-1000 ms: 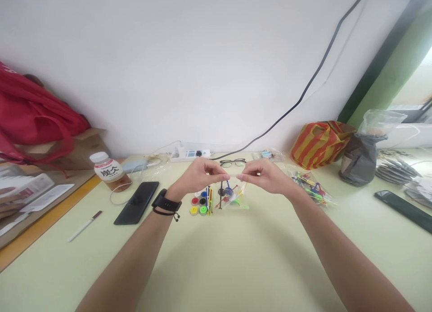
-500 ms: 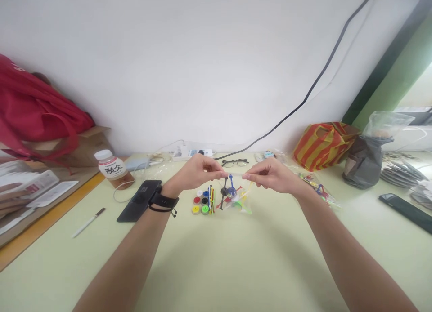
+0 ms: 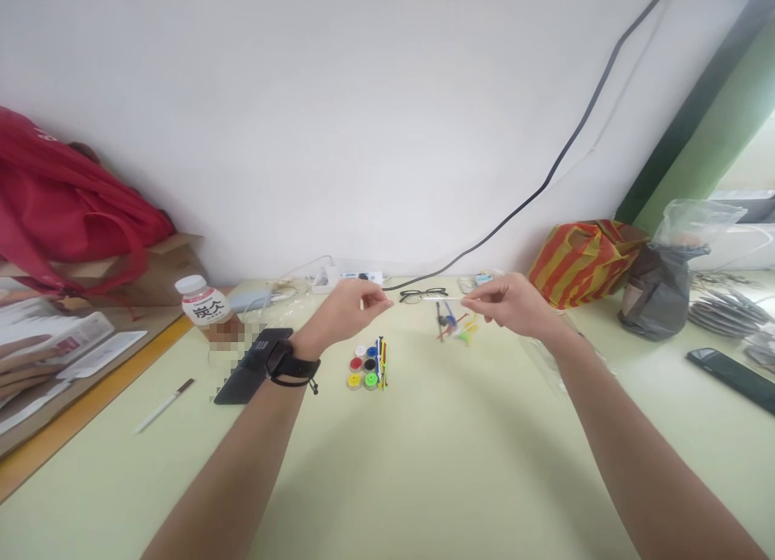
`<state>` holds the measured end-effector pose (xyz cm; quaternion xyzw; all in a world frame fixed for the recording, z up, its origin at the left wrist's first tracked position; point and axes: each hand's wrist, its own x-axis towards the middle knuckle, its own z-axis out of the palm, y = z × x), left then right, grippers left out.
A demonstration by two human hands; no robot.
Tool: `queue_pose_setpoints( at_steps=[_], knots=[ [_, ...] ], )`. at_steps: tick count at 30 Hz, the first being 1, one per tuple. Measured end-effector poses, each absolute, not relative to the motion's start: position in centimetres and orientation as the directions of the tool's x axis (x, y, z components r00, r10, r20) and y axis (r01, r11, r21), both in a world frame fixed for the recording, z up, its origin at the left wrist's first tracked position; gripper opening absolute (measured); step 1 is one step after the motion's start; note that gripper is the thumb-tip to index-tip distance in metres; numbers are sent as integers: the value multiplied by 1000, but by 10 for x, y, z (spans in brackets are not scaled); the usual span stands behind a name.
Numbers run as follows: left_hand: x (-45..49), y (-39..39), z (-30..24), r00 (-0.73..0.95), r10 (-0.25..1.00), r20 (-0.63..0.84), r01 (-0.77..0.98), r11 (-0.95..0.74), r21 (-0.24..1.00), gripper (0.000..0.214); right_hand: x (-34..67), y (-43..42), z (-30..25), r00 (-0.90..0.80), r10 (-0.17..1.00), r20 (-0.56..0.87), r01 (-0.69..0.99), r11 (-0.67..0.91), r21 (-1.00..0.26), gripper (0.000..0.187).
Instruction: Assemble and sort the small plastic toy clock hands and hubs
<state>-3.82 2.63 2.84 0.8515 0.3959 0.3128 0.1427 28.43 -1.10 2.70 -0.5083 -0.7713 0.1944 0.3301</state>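
My right hand pinches the top edge of a small clear plastic bag, which hangs to the left of its fingertips. Inside the bag are colourful plastic arrow-like pieces in blue, black, red, yellow and green. My left hand, with a black watch on the wrist, has its thumb and fingertips together, and nothing shows between them. Below it on the table, several coloured round plastic pieces sit in two columns. Thin coloured sticks lie side by side along their right.
Glasses lie near the wall. At left are a phone, a pen, a drink bottle and a red bag. A striped bag, a grey bag and a dark case are at right.
My left hand has let go of the plastic bag's edge and moved a little left. My right hand has carried the bag rightward, away from the round pieces.
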Motion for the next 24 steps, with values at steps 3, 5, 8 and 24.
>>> queue_pose_setpoints(
  at_steps=[3, 5, 8, 24],
  knots=[
    [-47, 32, 27, 435, 794, 426, 628, -606, 489, 31, 296, 1, 18, -171, 908, 383, 891, 309, -334, 34],
    [-49, 33, 27, 444, 805, 394, 630, -593, 501, 30, 292, 9, 6, -117, 933, 339, 984, 156, -90, 31],
    [-49, 32, 26, 471, 811, 346, 637, -584, 503, 29, 273, 17, -21, -105, 978, 181, 992, 90, 94, 29],
    [-48, 34, 18, 503, 818, 280, 635, -569, 523, 25, 277, 28, -68, 68, 994, 81, 995, -73, 63, 20]
  ],
)
